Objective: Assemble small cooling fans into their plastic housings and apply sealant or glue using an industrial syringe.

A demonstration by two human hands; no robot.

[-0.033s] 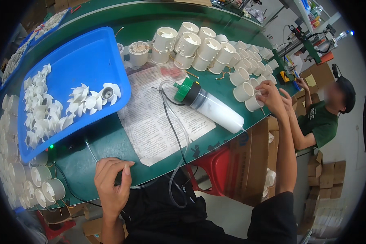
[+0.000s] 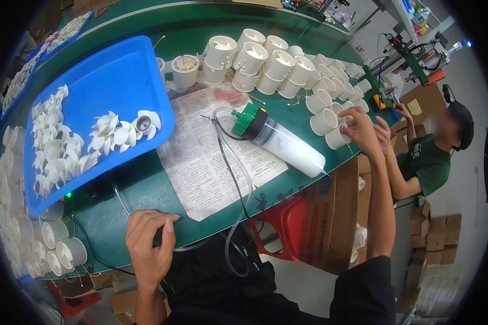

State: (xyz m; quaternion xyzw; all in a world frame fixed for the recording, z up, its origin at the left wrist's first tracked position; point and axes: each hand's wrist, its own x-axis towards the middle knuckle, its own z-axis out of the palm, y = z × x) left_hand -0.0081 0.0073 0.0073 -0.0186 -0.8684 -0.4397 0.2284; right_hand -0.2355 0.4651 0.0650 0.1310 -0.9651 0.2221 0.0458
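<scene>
My right hand reaches to the right edge of the table, its fingers bent at the rim of a white cylindrical fan housing. Behind the fingers, part of that rim is hidden. Against it stands another white housing. My left hand rests at the table's front edge, fingers curled and thumb apart, with nothing visible in it. Between my hands, a clear syringe barrel of white paste with a green cap lies on a newspaper sheet. A clear tube runs from the cap.
A blue tray of white fan impellers sits at the left. More housings stand in stacks at the back and along the left edge. A co-worker is at the right. Below the table are a red stool and a cardboard box.
The housing at my right hand and its neighbour have shifted very slightly left. The co-worker's nearer hand has moved a little. My left hand stays still.
</scene>
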